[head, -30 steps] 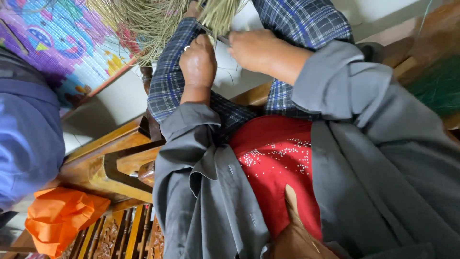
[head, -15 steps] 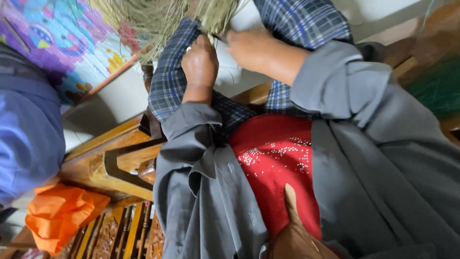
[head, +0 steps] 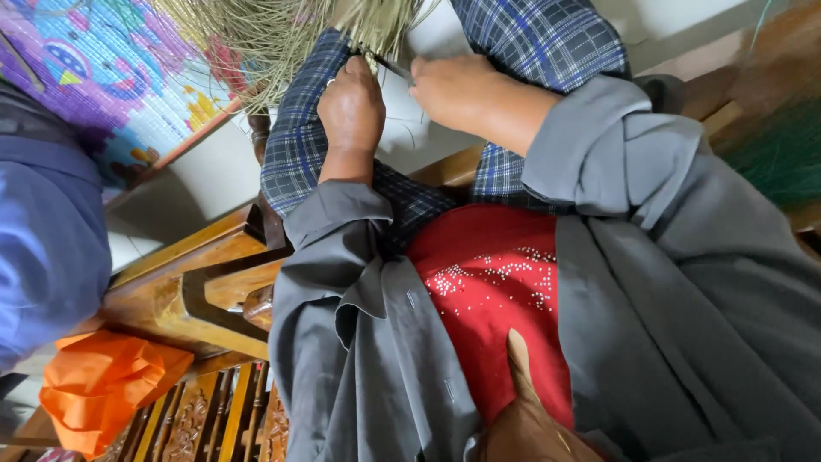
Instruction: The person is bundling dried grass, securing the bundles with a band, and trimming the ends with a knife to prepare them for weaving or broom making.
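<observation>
Straw bundle point(head: 282, 38) | above lap | both hands point(head: 402, 90) gripping strands

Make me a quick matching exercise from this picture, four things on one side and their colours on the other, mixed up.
Things:
1. plastic bag
2. beaded top
3. bundle of straw fibres, touched by the left hand and right hand
4. open shirt

Colours:
A. grey
B. orange
C. pale yellow-green
D. red

Pairs: 1-B, 2-D, 3-C, 4-A
</observation>
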